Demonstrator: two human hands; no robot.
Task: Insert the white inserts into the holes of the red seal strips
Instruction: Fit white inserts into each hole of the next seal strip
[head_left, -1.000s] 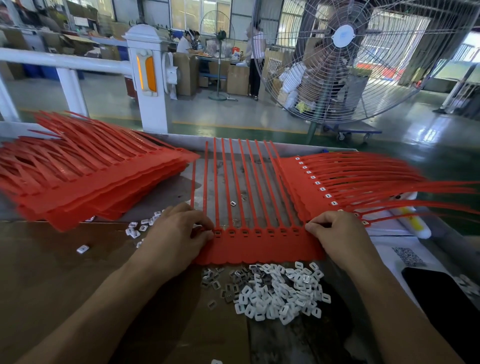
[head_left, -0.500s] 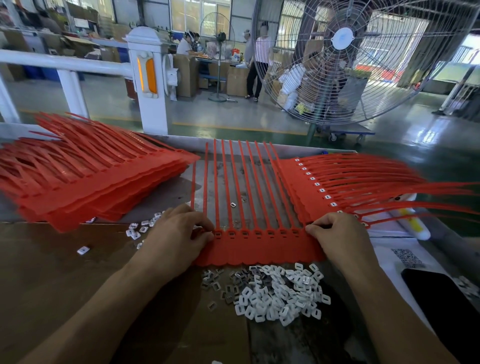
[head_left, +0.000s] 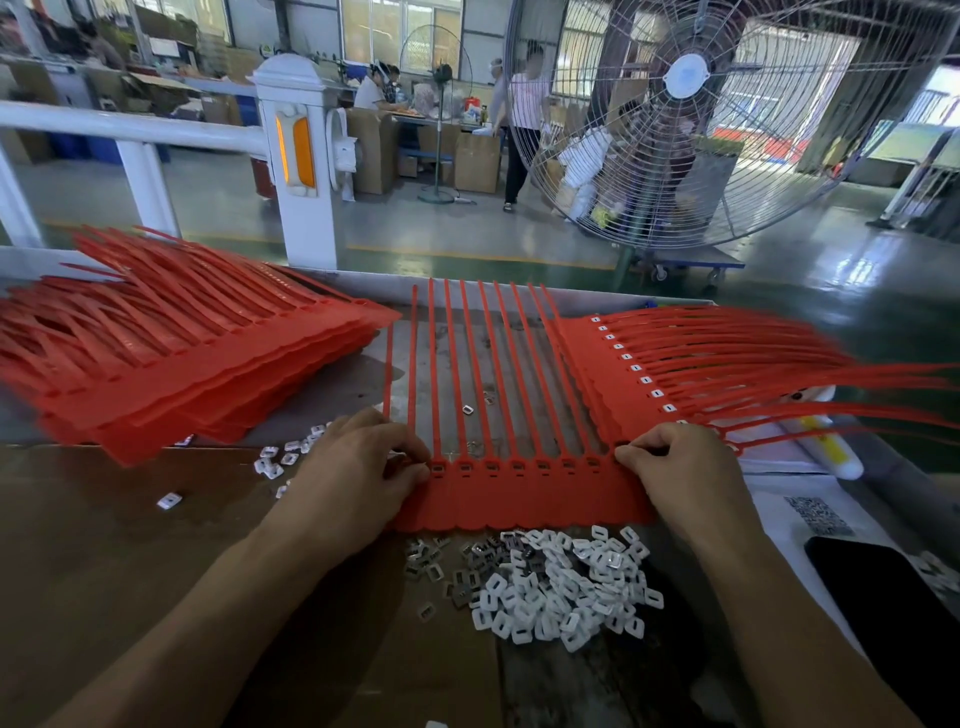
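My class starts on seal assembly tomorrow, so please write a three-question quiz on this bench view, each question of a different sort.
1. True or false: the stack of strips on the right already carries white inserts.
2. Where is the main pile of loose white inserts? A) beyond the strip B) nearer the worker than the strip C) on the phone
3. Which strip do the left hand and right hand touch?

Key: 1 true; 2 B; 3 the middle strip, one hand at each end.

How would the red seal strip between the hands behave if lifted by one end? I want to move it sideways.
The red seal strip would probably droop: its tails are long and thin. It looks light, being thin plastic. Its empty holes hold nothing to spill, though dragging might scatter the white inserts beside it.
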